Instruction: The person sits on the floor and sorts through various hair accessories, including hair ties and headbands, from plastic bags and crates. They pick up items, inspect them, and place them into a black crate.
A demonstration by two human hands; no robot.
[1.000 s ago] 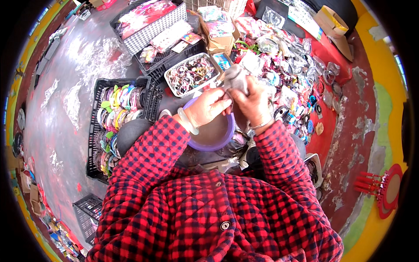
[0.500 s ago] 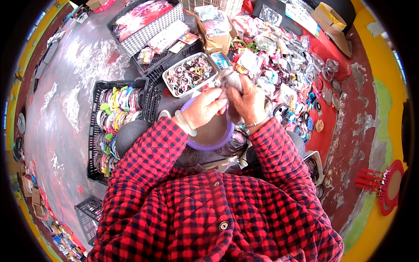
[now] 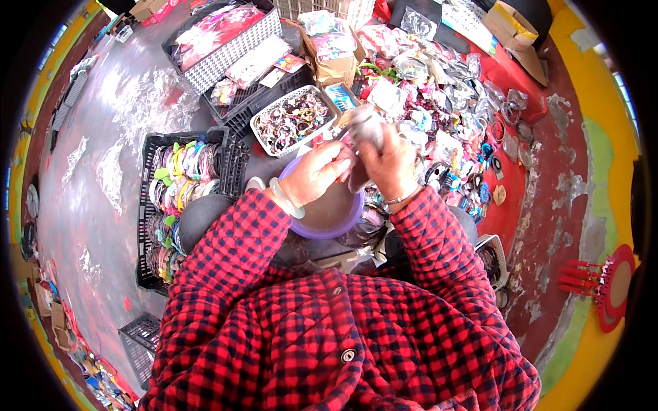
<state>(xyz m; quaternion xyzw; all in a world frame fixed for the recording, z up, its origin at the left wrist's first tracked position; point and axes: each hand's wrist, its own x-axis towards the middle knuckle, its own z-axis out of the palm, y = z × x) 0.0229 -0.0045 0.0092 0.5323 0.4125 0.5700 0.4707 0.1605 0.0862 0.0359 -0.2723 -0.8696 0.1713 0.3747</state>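
Grey cloth (image 3: 367,129): one, bunching up between the two hands, hanging over the far right part of the basin
Right hand (image 3: 393,166): one, closing around the grey cloth, thumb pressing on its near side while the upper end is sticking out beyond the fingers
Left hand (image 3: 312,175): one, curling its fingers in beside the cloth's left edge; whether it is pinching the cloth I cannot tell
Purple basin (image 3: 322,234): one, sitting below both hands, between the knees
Wrist bands: two, a pale bangle (image 3: 287,199) circling the left wrist and a thin bracelet (image 3: 403,196) circling the right
White basket (image 3: 307,140): one, standing just beyond the basin to the left, holding small hair ties too many to count
Black crate (image 3: 235,164): one, standing left of the basin, carrying rows of coloured bands
Cardboard box (image 3: 337,71): one, standing open beyond the white basket
Heap of packets and hair pieces (image 3: 439,127): one, spreading far right, uncountable
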